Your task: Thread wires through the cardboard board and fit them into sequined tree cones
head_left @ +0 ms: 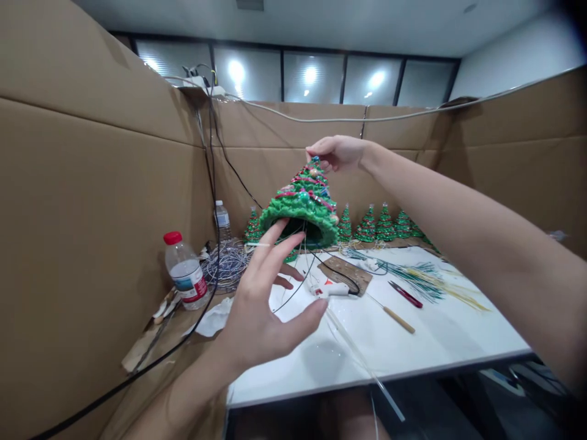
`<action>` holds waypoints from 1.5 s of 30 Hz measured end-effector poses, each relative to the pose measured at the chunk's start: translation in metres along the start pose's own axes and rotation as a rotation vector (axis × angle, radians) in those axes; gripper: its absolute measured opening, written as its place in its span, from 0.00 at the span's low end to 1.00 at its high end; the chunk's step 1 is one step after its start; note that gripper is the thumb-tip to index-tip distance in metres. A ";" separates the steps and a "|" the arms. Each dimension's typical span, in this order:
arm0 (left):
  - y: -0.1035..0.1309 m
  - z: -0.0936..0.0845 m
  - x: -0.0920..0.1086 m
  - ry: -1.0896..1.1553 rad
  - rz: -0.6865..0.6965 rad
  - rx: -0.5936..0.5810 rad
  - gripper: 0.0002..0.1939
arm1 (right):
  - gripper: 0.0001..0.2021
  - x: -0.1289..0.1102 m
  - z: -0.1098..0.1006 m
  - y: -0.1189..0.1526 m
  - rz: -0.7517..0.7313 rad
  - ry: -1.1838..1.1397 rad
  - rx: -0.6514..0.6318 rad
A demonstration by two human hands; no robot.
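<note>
A small green Christmas tree [302, 192], trimmed with beads and red garland, is held up over the table, tilted so its dark hollow base faces me. My right hand [339, 151] pinches it at the tip. Below, my left hand [270, 299] is open, its fingers spread and two fingertips at the hollow's rim. Thin wires or threads hang down from the opening. Behind my left thumb a white glue gun [337, 289] lies on the table, with a clear glue stick [367, 363] reaching past the front edge.
On the white table [440, 336] are an awl [398, 319], red-handled tweezers [406, 294], a brown board [346, 275] and green and yellow wire stems [426, 282]. Finished-looking trees [385, 223] line the back. At left stand a red-capped bottle [186, 272] and tangled wire [224, 266]. A black cable [213, 183] hangs nearby.
</note>
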State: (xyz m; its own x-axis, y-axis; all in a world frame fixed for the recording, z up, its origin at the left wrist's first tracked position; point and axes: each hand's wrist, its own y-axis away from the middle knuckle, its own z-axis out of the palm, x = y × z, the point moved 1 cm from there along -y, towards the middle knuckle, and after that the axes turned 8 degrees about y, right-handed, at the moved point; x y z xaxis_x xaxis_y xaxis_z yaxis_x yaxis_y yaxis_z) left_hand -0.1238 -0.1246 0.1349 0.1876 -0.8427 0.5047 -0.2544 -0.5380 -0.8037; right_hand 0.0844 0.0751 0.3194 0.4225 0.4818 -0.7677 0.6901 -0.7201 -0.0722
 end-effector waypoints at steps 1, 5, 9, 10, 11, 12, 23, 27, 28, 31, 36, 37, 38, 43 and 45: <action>0.000 0.001 -0.003 -0.013 -0.024 0.000 0.36 | 0.15 -0.001 0.003 -0.002 -0.001 0.017 -0.009; -0.005 0.005 -0.017 0.007 -0.124 -0.035 0.33 | 0.14 -0.004 0.011 -0.006 0.016 0.165 0.003; -0.011 0.006 -0.023 0.048 -0.097 -0.038 0.27 | 0.14 -0.005 0.013 -0.005 0.059 0.333 0.068; -0.012 0.006 -0.023 0.047 -0.089 -0.032 0.25 | 0.15 -0.005 0.012 -0.004 0.066 0.349 0.073; -0.013 0.007 -0.024 0.048 -0.091 -0.018 0.23 | 0.14 -0.004 0.012 -0.004 0.074 0.354 0.075; -0.013 0.008 -0.025 0.052 -0.101 -0.004 0.22 | 0.14 -0.003 0.011 -0.003 0.082 0.352 0.077; -0.008 0.025 -0.038 0.035 -0.172 0.138 0.24 | 0.16 0.000 0.005 0.003 0.095 0.356 0.029; -0.007 0.030 -0.038 0.033 -0.161 0.141 0.17 | 0.16 0.002 0.004 0.002 0.105 0.338 -0.011; -0.007 0.031 -0.038 0.020 -0.160 0.150 0.16 | 0.16 0.002 0.004 0.001 0.108 0.327 -0.029; -0.006 0.032 -0.039 0.007 -0.155 0.195 0.14 | 0.16 0.004 0.005 0.001 0.114 0.314 -0.044; -0.007 0.028 -0.043 0.103 -0.125 0.307 0.08 | 0.14 0.004 0.006 0.002 0.135 0.332 0.001; -0.007 0.027 -0.044 0.104 -0.111 0.337 0.08 | 0.14 0.003 0.007 0.001 0.141 0.338 0.004; -0.008 0.027 -0.045 0.095 -0.098 0.363 0.08 | 0.15 0.003 0.007 0.001 0.148 0.348 0.006; -0.007 0.027 -0.056 0.129 -0.174 0.401 0.07 | 0.15 0.000 0.011 -0.002 0.163 0.370 0.004; -0.007 0.026 -0.060 0.160 -0.230 0.401 0.07 | 0.14 -0.001 0.012 -0.004 0.153 0.352 -0.019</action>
State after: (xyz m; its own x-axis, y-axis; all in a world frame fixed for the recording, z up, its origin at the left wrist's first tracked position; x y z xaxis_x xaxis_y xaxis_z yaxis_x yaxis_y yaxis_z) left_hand -0.1080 -0.0696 0.1022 0.0404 -0.7129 0.7001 0.1680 -0.6859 -0.7081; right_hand 0.0745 0.0712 0.3130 0.6951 0.5139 -0.5028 0.6128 -0.7892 0.0405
